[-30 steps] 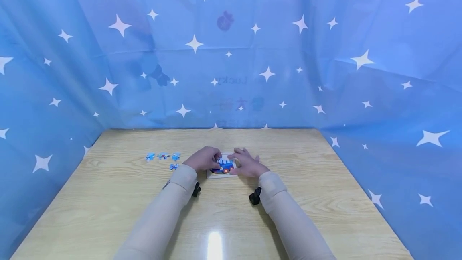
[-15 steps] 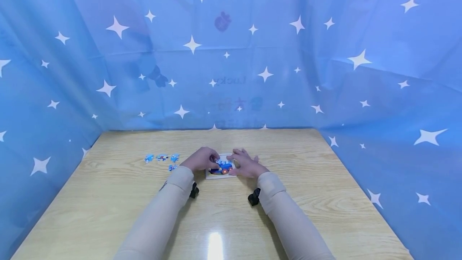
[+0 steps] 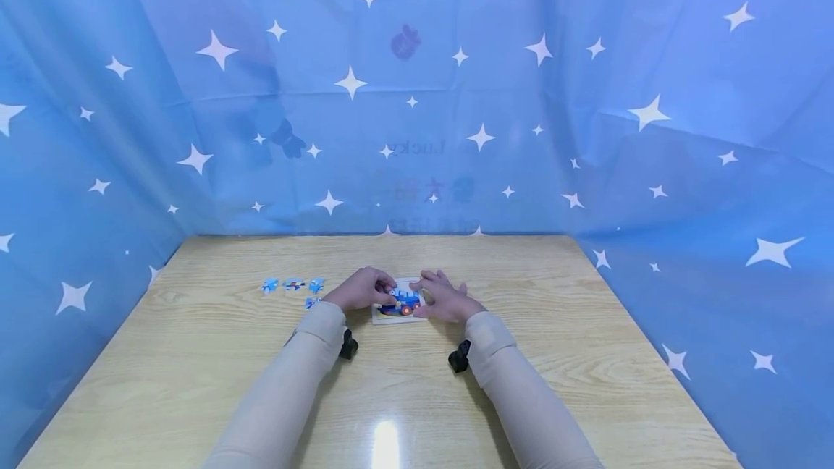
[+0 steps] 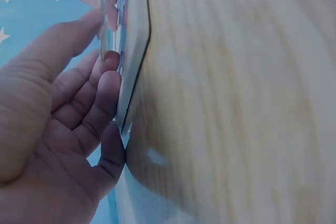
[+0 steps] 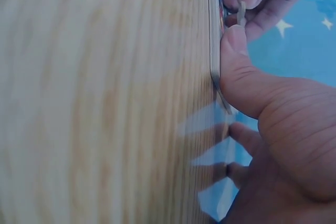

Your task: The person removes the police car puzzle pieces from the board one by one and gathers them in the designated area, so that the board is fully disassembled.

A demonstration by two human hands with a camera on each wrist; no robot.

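A small jigsaw puzzle in a white-edged tray [image 3: 394, 320] lies on the table, its picture showing a blue vehicle with a red-orange wheel. My left hand [image 3: 363, 288] is at the puzzle's left side. In the left wrist view it pinches a thin puzzle piece [image 4: 102, 30] by thumb and fingertip, tilted up over the tray, while its other fingers rest along the tray's edge. Across from it, my right hand [image 3: 448, 298] lies over the tray's right side with fingers spread. Its thumb [image 5: 236, 51] presses on the tray's border in the right wrist view.
Several loose blue puzzle pieces [image 3: 293, 284] lie to the left of my left hand. The wooden table [image 3: 554, 368] is bordered at the back and sides by a blue curtain [image 3: 417, 114] with white stars.
Both hands stay at the puzzle almost as before; the left hand has shifted only very slightly. The loose pieces have stayed put, and the head view has tilted a little.
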